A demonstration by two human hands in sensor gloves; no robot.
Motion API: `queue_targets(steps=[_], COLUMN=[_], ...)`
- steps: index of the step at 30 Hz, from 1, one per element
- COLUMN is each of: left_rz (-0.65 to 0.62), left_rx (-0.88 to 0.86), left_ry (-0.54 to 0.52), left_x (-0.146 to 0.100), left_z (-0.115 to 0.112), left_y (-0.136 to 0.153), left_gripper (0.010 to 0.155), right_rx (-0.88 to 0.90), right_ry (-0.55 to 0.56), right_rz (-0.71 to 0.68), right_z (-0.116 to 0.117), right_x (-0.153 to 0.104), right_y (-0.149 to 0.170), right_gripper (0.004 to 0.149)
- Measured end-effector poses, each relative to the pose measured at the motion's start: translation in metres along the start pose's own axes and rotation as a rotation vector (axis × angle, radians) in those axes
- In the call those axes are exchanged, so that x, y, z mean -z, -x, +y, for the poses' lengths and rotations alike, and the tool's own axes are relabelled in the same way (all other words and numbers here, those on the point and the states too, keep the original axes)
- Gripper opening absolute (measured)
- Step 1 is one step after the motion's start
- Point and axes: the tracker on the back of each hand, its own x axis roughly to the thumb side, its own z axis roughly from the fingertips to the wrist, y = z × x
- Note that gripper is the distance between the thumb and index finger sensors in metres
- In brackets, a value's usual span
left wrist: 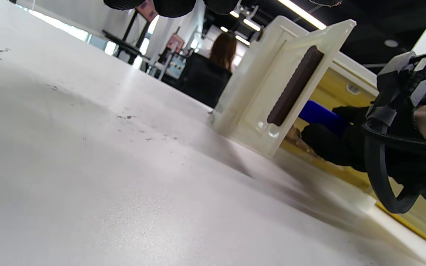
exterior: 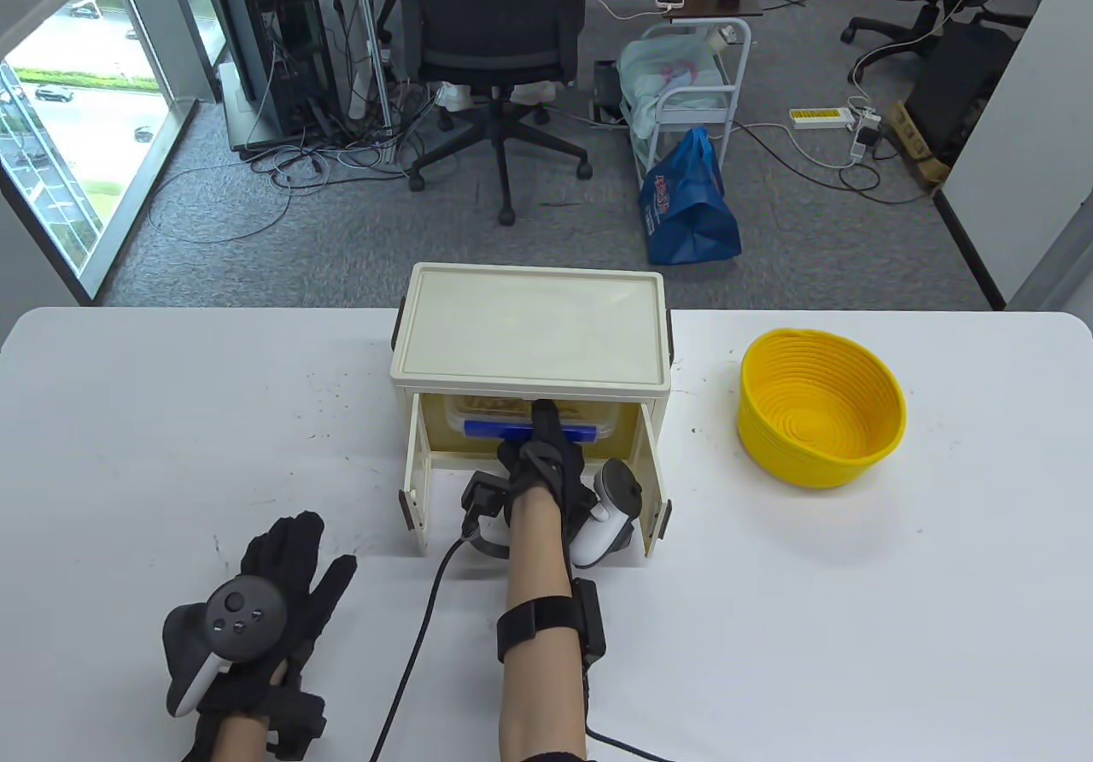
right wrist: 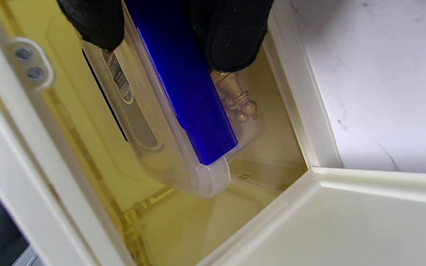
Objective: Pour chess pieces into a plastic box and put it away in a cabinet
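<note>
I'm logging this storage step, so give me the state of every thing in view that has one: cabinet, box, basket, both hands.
cabinet: both doors swung open
plastic box: inside the cabinet, blue latch toward the front
chess pieces: inside the plastic box
yellow basket: upright on the table, looks empty
right hand: reaching into the cabinet, gripping the box at its blue latch
left hand: resting flat on the table, fingers spread

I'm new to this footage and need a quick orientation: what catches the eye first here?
The cream cabinet mid-table, both doors open, with the right hand holding a blue-latched plastic box of golden chess pieces inside it. A bright yellow basket sits to the right; the left hand rests flat in front.
</note>
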Motion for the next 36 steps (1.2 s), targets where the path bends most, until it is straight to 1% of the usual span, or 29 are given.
queue_targets(steps=[6, 12, 17, 24, 30, 36], left_rz=[-0.007, -0.021, -0.025, -0.023, -0.018, -0.018], left_rx=[0.006, 0.035, 0.030, 0.034, 0.035, 0.008], left_ry=[-0.003, -0.004, -0.004, -0.004, 0.005, -0.008], left_x=[-0.001, -0.002, -0.001, -0.001, -0.002, -0.002], left_z=[0.001, 0.001, 0.000, 0.000, 0.001, 0.004], left_y=[-0.001, -0.006, -0.005, -0.004, -0.004, -0.002], left_gripper=[0.080, 0.080, 0.080, 0.080, 0.080, 0.079], right_rx=[-0.004, -0.059, -0.061, -0.057, -0.095, -0.106], right_ry=[0.038, 0.072, 0.067, 0.058, 0.068, 0.011], right_rz=[0.011, 0.025, 0.033, 0.031, -0.012, -0.056], right_z=[0.008, 0.009, 0.007, 0.006, 0.006, 0.007], right_x=[0.009, 0.013, 0.019, 0.021, 0.015, 0.008], right_y=[-0.002, -0.005, 0.000, 0.001, 0.000, -0.001], right_gripper=[0.072, 0.072, 0.073, 0.073, 0.074, 0.080])
